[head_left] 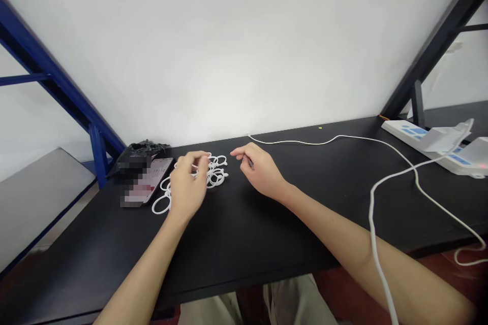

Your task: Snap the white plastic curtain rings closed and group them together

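Note:
White plastic rings with small eyelets (216, 177) lie in a loose, overlapping pile on the black table (244, 244). Over the pile, my left hand (187, 183) bends its fingers towards the thumb, and a white ring shows at the fingertips. The hand hides part of the pile. To the right of the rings, my right hand (261, 167) is held above the table, apart from them. Its index finger points left and the other fingers are loosely curled, with no object visible in them.
Left of the rings lies a phone (158, 175), partly blurred, beside a crumpled black plastic bag (133, 155). A white cable (373, 198) runs over the right side from a white power strip (407, 134). Blue (57, 81) and black (430, 45) frame bars slope at the sides.

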Tool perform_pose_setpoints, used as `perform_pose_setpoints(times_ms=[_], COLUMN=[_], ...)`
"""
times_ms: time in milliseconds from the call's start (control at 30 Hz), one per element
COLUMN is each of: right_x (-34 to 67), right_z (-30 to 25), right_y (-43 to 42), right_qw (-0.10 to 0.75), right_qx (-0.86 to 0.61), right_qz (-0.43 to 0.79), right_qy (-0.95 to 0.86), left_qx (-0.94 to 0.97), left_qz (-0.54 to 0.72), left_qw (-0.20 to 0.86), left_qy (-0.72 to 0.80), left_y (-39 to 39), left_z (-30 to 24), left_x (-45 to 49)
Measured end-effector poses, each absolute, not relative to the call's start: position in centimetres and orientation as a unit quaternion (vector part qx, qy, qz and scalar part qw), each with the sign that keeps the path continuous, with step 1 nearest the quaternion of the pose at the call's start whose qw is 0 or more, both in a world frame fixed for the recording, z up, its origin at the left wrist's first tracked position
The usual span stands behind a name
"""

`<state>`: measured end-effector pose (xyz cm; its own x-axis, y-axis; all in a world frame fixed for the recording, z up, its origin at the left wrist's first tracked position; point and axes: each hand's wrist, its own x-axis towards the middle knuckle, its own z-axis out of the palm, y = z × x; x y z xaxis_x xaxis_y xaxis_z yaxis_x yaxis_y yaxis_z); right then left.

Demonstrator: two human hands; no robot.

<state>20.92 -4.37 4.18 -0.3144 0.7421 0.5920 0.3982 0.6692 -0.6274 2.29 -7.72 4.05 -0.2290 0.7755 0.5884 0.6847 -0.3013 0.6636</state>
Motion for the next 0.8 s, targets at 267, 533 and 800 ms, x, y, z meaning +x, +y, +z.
perform_pose_setpoints(times_ms=[267,533,800], right_x=[20.7,20.7,20.6], right_z=[5.4,5.0,4.5], right_y=[-5.3,-4.8,-5.2], right_qw=[0.418,0.469,0.311], right_qx=[-0.305,-0.438,-0.457], right_qz=[0.545,0.369,0.353], right_qy=[-0.659,-0.672,-0.755], left_qx=[0.787,0.757,0.685], left_qz=[0.352,0.388,0.427], left_qw=[0.067,0.189,-0.022], left_qy=[0.502,0.49,0.59], left_y=[-8.8,-9.3,-8.1], left_z=[2.8,3.3,2.6], left_x=[5.1,5.8,4.0])
